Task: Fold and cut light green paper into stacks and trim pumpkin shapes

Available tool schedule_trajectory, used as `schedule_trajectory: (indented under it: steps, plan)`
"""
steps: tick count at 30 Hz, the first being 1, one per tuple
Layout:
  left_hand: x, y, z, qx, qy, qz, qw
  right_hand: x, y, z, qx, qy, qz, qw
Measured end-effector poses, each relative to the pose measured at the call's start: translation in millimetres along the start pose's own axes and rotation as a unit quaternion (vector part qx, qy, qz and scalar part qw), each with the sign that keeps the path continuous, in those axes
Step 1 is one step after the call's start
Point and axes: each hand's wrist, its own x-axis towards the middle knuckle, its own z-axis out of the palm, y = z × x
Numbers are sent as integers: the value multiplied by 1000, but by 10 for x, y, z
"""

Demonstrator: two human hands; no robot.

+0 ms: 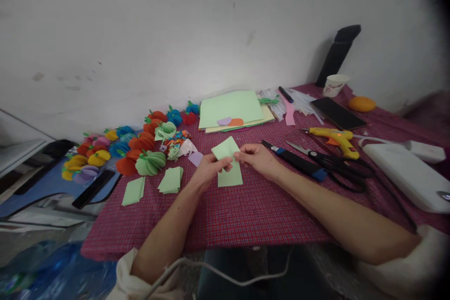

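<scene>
Between my two hands is a small light-green piece of paper [224,148], tilted above the table. My left hand [213,165] pinches its lower left side, and my right hand [253,158] has thumb and fingertips closed on its right edge. Just below them another light-green paper [230,177] lies flat on the cloth, partly covered by my fingers. To the left lie a stack of green paper pieces [171,180] and a smaller green pile [133,191]. A purple paper piece [195,158] rests beside my left hand.
Colourful paper pumpkins [151,163] crowd the left side, near paper scraps [177,140]. Green sheets [230,105] lie at the back. On the right are a utility knife [298,161], scissors [333,164], a yellow glue gun [333,137], a phone [337,112] and a paper cup [334,85].
</scene>
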Motion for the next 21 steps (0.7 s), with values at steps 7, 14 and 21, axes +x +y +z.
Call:
schedule_trajectory:
  steps: [7,14,21]
  plan:
    - [-14,11,42,-52,19,9,998,-4,-25,18,-14,-8,-11,1000]
    - [6,6,3,-63,22,3,998,31,-60,-48,-20,32,-7,999]
    - [15,51,-30,-93,33,19,995,60,-86,-111,64,41,6,997]
